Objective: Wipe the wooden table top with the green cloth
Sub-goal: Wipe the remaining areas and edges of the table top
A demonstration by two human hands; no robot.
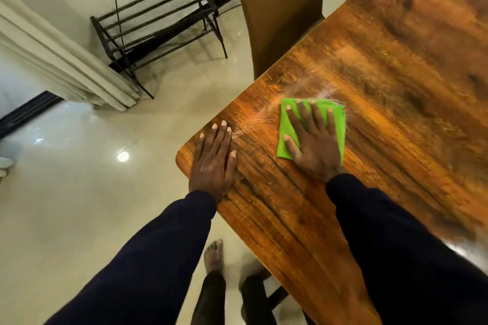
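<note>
**Flat palm on the cloth, other hand bracing at the corner**

The right hand (313,140) lies flat with fingers spread across the folded bright green cloth (286,137), pressing it onto the glossy, dark-grained wooden table top (396,87) a little right of the frame's centre. The left hand (214,158) rests palm down, fingers together and holding nothing, near the table's rounded corner at centre frame, apart from the cloth. Both arms wear dark navy sleeves (148,253).

Pale smears and streaks (322,93) show on the wood just above and to the left of the cloth, so wiping seems under way with this near corner still marked. To do it well, keep the palm and all fingers over the cloth so it stays folded, press evenly, and work in overlapping passes along the grain toward the upper right of the frame. The bracing hand probably needs to shift off the streaked patch beside it so that the cloth can reach there.

A tan padded chair back (280,8) stands against the table's edge at upper centre.
</note>
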